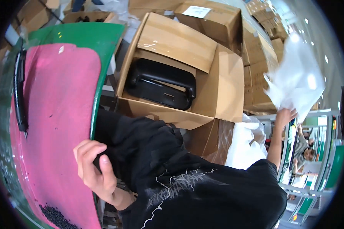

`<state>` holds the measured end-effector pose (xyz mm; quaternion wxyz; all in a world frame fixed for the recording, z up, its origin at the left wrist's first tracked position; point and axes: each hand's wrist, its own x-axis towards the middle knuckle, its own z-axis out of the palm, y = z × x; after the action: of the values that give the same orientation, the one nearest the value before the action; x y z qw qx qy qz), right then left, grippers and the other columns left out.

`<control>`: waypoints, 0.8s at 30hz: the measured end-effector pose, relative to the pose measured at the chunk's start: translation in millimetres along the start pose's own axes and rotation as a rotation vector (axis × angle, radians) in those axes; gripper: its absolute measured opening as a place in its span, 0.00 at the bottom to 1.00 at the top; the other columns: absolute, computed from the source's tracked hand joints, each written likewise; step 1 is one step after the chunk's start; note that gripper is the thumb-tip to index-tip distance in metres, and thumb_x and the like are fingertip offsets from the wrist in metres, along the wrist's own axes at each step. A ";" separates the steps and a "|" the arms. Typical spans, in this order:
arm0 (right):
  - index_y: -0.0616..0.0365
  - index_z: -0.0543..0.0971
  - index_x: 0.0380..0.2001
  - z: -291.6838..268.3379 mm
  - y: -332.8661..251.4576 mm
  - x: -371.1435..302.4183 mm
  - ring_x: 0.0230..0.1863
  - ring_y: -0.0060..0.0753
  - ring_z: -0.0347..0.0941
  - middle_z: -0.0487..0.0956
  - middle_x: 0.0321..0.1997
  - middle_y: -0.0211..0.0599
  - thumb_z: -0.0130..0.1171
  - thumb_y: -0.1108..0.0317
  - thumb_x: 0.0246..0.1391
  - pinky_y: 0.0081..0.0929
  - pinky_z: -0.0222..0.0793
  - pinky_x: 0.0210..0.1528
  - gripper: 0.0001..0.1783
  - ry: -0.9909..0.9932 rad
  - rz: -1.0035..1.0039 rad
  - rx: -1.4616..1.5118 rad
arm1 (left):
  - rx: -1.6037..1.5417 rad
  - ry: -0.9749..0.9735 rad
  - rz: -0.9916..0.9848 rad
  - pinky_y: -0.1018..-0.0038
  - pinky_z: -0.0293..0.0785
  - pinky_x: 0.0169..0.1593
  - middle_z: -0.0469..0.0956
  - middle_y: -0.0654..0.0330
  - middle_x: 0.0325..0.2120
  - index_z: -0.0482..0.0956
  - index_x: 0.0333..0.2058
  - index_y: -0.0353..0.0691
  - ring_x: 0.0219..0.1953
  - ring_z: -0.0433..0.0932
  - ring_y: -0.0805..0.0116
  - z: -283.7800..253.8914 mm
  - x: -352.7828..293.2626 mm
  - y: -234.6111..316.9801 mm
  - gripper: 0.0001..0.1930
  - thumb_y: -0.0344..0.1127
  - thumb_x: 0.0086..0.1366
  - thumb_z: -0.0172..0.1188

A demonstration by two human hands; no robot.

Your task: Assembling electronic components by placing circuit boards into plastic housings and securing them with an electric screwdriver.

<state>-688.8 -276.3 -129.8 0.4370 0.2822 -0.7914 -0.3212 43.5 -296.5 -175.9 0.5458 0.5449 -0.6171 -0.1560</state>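
Observation:
My right hand [286,116] is raised at the far right, its fingers closed on a translucent white plastic bag [297,82] that billows above it, partly blurred. Over the edge of the pink mat [65,114], my left hand [94,168] has its fingers loosely curled and the thumb apart, with nothing in it. In front of me an open cardboard box [230,84] holds black, smooth, curved parts [162,72] with a long rounded bar; their exact kind I cannot tell.
The mat covers a green tabletop [107,34]. On it lie a black pen-shaped power screwdriver [19,91] and a heap of tiny black pieces [57,216]. More white plastic wrap [245,147] hangs beside the box. Closed cartons [214,23] stand behind; another person [304,152] is far right.

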 end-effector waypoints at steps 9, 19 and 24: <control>0.56 0.68 0.62 244.9 -100.7 -333.0 0.67 0.60 0.54 0.64 0.67 0.49 0.45 0.53 0.63 0.66 0.48 0.63 0.28 -1.154 0.397 0.355 | 0.128 -0.112 0.011 0.60 0.70 0.47 0.76 0.49 0.33 0.76 0.36 0.29 0.39 0.73 0.51 -3.3 -9.2 -4.4 0.07 0.27 0.62 0.55; 0.57 0.85 0.31 149.3 -106.6 -167.2 0.32 0.38 0.84 0.86 0.33 0.42 0.71 0.59 0.42 0.36 0.79 0.33 0.15 -1.293 -0.558 0.525 | 0.236 -0.170 0.005 0.62 0.69 0.46 0.76 0.51 0.31 0.76 0.35 0.30 0.38 0.73 0.53 1.1 -9.2 25.0 0.07 0.29 0.62 0.55; 0.62 0.80 0.36 -52.0 -243.2 -32.7 0.32 0.36 0.80 0.83 0.30 0.42 0.64 0.65 0.53 0.33 0.76 0.38 0.12 -0.568 -0.300 1.666 | 0.049 -0.042 -0.031 0.63 0.71 0.42 0.77 0.51 0.29 0.76 0.32 0.30 0.36 0.73 0.54 5.9 -7.9 -5.2 0.06 0.28 0.60 0.57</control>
<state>-588.1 -420.3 -308.7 -0.1690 0.5185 -0.8012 0.2463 39.7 -294.1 -186.1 0.5167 0.5642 -0.6236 -0.1608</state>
